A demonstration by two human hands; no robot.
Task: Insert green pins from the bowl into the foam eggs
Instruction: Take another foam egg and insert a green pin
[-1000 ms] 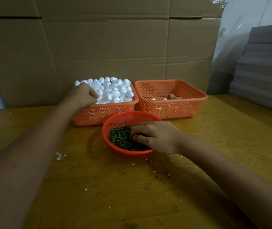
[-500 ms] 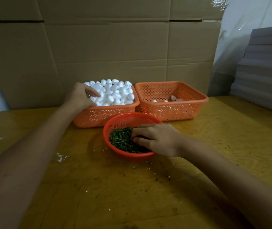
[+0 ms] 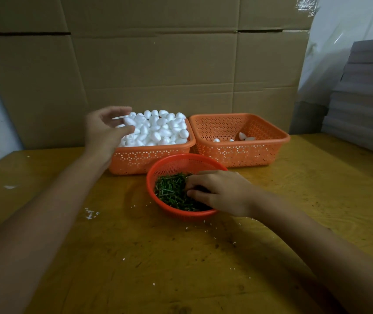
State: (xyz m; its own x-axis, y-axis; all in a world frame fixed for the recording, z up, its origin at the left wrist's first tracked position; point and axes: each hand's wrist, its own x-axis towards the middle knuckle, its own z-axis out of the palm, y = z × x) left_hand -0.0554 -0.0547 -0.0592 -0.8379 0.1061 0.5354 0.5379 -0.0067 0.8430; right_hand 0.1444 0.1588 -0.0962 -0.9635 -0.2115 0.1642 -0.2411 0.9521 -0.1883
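Risk: right grip (image 3: pixel 221 192), dug into green pins (image 3: pixel 169 193) beneath it, catch unseen, may drag extras over the bowl (image 3: pixel 176 158) rim. And left grip (image 3: pixel 103 132) hovers above foam eggs (image 3: pixel 160 128), maybe pinching one; cannot tell.

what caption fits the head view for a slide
The left hand holds an egg over the full basket while the right hand reaches into the bowl of green pins.

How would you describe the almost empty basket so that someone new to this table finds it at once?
On the table, before the cardboard wall, two orange baskets stand side by side. It is the right basket, behind and right of the red bowl of green pins. The left basket is heaped with foam eggs; this one holds few.
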